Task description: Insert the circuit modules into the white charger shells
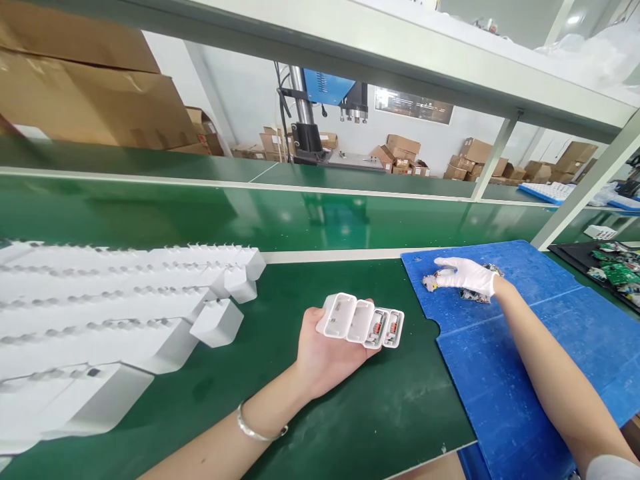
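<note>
My left hand (327, 360), bare with a bangle at the wrist, is closed around a row of several small white plastic housings (345, 317) above the green bench. Their open sides face up. The two at the right have parts with red-orange pieces inside, while the two at the left look hollow. On the blue sheet (500, 360), my right hand (465, 275) wears a white glove. Its thumb is stretched out apart from the fingers, and the fingertips touch a small whitish part (429, 283). Circuit boards (475, 295) lie partly hidden beneath the palm.
Rows of white housings (125, 300) fill the bench's left side. A black tray (575, 260) with green circuit boards (623, 273) stands at the far right. A white shelf frame (493, 160) crosses overhead. Behind are cardboard boxes (90, 100) and a blue machine (327, 87).
</note>
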`<state>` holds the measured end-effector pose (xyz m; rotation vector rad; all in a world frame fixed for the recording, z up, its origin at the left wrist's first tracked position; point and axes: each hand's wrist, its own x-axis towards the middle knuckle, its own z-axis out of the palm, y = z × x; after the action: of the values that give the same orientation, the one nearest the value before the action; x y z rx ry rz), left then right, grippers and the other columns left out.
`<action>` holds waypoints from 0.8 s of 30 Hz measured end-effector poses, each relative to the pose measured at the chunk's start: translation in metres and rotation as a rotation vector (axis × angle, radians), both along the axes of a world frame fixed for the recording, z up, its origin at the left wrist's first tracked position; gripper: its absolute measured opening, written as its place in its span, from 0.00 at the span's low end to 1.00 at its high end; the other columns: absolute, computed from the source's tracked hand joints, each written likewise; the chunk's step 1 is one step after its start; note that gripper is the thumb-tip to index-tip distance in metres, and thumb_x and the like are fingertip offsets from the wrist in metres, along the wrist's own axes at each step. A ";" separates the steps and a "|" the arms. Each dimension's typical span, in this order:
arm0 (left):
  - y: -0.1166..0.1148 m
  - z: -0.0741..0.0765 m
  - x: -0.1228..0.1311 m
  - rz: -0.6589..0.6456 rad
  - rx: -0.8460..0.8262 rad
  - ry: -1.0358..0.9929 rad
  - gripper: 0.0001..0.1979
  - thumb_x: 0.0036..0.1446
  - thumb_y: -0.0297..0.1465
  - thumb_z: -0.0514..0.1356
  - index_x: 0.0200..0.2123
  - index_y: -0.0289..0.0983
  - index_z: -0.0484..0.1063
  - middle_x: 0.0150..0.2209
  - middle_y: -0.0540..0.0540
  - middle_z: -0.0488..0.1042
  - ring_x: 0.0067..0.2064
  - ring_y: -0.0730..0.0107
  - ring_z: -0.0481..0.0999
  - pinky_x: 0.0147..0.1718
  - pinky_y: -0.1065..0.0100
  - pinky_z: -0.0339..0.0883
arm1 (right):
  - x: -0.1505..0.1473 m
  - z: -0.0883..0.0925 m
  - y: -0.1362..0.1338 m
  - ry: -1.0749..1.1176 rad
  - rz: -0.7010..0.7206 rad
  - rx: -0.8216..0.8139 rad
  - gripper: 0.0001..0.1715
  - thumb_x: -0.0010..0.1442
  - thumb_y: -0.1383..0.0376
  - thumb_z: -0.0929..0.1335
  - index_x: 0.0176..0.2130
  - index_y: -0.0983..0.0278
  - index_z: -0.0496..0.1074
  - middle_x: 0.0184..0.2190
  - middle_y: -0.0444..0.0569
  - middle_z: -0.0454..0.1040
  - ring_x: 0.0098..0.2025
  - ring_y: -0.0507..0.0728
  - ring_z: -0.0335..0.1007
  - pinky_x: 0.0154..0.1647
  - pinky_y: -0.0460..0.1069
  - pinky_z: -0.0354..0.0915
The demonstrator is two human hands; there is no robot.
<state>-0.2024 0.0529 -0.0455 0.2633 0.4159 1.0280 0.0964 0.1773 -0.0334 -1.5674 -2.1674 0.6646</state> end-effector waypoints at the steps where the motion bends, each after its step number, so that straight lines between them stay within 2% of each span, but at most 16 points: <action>1: 0.000 0.000 0.000 -0.003 0.000 -0.003 0.19 0.39 0.37 0.55 0.33 0.32 0.73 0.34 0.39 0.74 0.37 0.55 0.73 0.33 0.60 0.67 | 0.002 0.000 0.001 -0.007 -0.009 0.000 0.28 0.52 0.54 0.70 0.51 0.62 0.72 0.42 0.47 0.78 0.45 0.58 0.74 0.46 0.51 0.69; 5: -0.001 0.000 0.001 0.009 -0.004 0.010 0.17 0.39 0.37 0.56 0.32 0.34 0.73 0.34 0.40 0.74 0.38 0.54 0.73 0.32 0.60 0.67 | 0.012 0.001 0.012 -0.083 -0.191 0.092 0.21 0.57 0.57 0.67 0.47 0.64 0.74 0.46 0.52 0.76 0.49 0.61 0.71 0.54 0.56 0.64; 8: -0.002 0.001 0.001 0.038 -0.018 0.032 0.16 0.39 0.36 0.56 0.32 0.34 0.72 0.34 0.41 0.74 0.38 0.55 0.72 0.32 0.59 0.67 | 0.020 0.005 0.019 -0.166 -0.339 0.190 0.19 0.58 0.61 0.65 0.47 0.66 0.74 0.55 0.57 0.68 0.60 0.65 0.60 0.63 0.59 0.51; 10: -0.002 0.001 0.001 0.058 -0.025 0.045 0.16 0.39 0.36 0.55 0.32 0.34 0.72 0.35 0.41 0.74 0.38 0.55 0.72 0.32 0.59 0.68 | 0.021 0.006 0.020 -0.195 -0.376 0.220 0.21 0.59 0.60 0.64 0.49 0.67 0.73 0.58 0.59 0.65 0.62 0.66 0.55 0.64 0.60 0.47; 14: -0.001 0.002 0.002 0.058 -0.035 0.062 0.15 0.40 0.36 0.55 0.31 0.35 0.72 0.36 0.41 0.73 0.38 0.55 0.72 0.32 0.58 0.68 | 0.008 0.001 0.022 -0.184 -0.253 0.179 0.26 0.57 0.55 0.67 0.52 0.64 0.70 0.54 0.55 0.69 0.58 0.61 0.62 0.60 0.53 0.57; 16: -0.001 0.003 0.002 0.052 -0.032 0.065 0.14 0.40 0.35 0.55 0.30 0.35 0.72 0.35 0.42 0.73 0.38 0.55 0.72 0.33 0.59 0.68 | 0.000 -0.002 0.025 -0.163 -0.170 0.136 0.21 0.58 0.56 0.67 0.49 0.62 0.71 0.51 0.52 0.71 0.54 0.57 0.67 0.57 0.52 0.61; 18: -0.001 0.004 0.002 0.057 -0.032 0.066 0.13 0.40 0.35 0.55 0.29 0.35 0.72 0.35 0.42 0.73 0.39 0.56 0.72 0.34 0.59 0.68 | -0.002 -0.003 0.026 -0.140 -0.138 0.094 0.17 0.61 0.57 0.66 0.47 0.63 0.71 0.48 0.51 0.72 0.49 0.56 0.70 0.52 0.54 0.65; 22: -0.003 0.003 0.001 0.079 -0.050 0.064 0.14 0.41 0.35 0.54 0.30 0.35 0.72 0.36 0.42 0.73 0.38 0.56 0.72 0.32 0.59 0.68 | 0.012 0.005 0.023 -0.074 -0.121 0.041 0.16 0.62 0.57 0.65 0.45 0.66 0.71 0.45 0.49 0.73 0.45 0.57 0.71 0.46 0.55 0.68; 24: -0.003 0.003 0.001 0.064 -0.051 0.063 0.14 0.42 0.35 0.53 0.32 0.35 0.72 0.35 0.42 0.72 0.37 0.56 0.72 0.31 0.59 0.68 | 0.021 0.010 0.020 -0.032 -0.097 0.018 0.16 0.57 0.60 0.70 0.45 0.64 0.72 0.46 0.49 0.74 0.45 0.57 0.72 0.47 0.54 0.68</action>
<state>-0.2013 0.0501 -0.0421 0.2385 0.5095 1.0724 0.1170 0.1976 -0.0238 -1.6728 -2.0984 0.5916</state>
